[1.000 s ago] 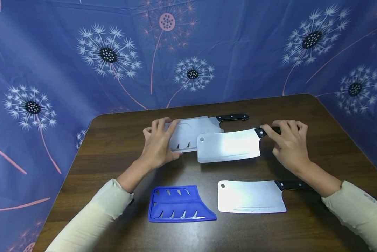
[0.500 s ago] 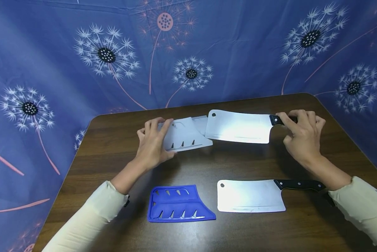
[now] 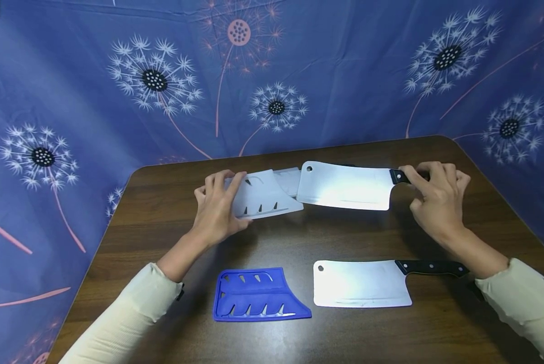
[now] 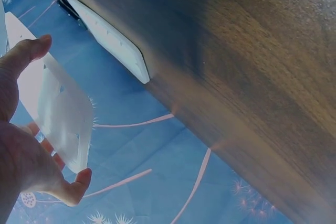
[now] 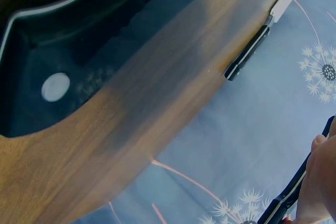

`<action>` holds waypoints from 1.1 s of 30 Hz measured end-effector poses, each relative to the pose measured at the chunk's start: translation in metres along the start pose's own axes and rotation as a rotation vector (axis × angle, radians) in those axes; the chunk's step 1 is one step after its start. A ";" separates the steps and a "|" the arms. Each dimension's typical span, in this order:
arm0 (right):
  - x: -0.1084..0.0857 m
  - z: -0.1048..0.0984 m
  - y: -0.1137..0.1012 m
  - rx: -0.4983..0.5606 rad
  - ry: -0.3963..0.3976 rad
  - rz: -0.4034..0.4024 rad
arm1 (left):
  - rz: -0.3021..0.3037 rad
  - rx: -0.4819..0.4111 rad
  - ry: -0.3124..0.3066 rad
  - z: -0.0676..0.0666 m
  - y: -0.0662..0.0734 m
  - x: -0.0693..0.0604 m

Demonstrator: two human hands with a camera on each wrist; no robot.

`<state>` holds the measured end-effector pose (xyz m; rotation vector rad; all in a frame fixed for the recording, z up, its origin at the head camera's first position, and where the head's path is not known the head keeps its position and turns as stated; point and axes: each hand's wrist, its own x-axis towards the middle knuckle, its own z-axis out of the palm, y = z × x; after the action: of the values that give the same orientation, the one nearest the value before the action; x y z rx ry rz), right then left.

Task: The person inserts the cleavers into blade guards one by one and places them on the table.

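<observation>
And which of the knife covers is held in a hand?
The white cover in the left hand; the blue cover lies on the table in front, and the other white cover behind.

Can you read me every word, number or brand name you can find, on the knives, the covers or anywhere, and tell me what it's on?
None can be read on the raised silver metal cleaver, the white plastic blade cover or the blue plastic blade cover.
Too small and blurred to read: faint marks on the cream fabric right sleeve.
</observation>
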<state>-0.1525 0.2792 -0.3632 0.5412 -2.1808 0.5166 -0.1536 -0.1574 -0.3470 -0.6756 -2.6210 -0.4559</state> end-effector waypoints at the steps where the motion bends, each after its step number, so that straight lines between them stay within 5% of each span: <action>1: 0.000 0.000 0.000 0.000 -0.001 -0.002 | 0.002 -0.001 0.001 0.000 0.000 0.000; 11: -0.002 0.001 -0.002 0.006 -0.008 0.017 | 0.059 0.010 0.015 0.007 0.002 0.000; 23: -0.003 -0.001 -0.003 0.001 -0.019 0.012 | 0.010 0.020 0.003 0.005 -0.005 -0.002; 33: -0.006 0.001 -0.006 0.004 -0.042 0.016 | 0.027 0.024 0.002 0.004 -0.006 -0.002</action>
<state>-0.1466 0.2749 -0.3671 0.5414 -2.2260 0.5221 -0.1564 -0.1610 -0.3526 -0.7016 -2.6081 -0.4165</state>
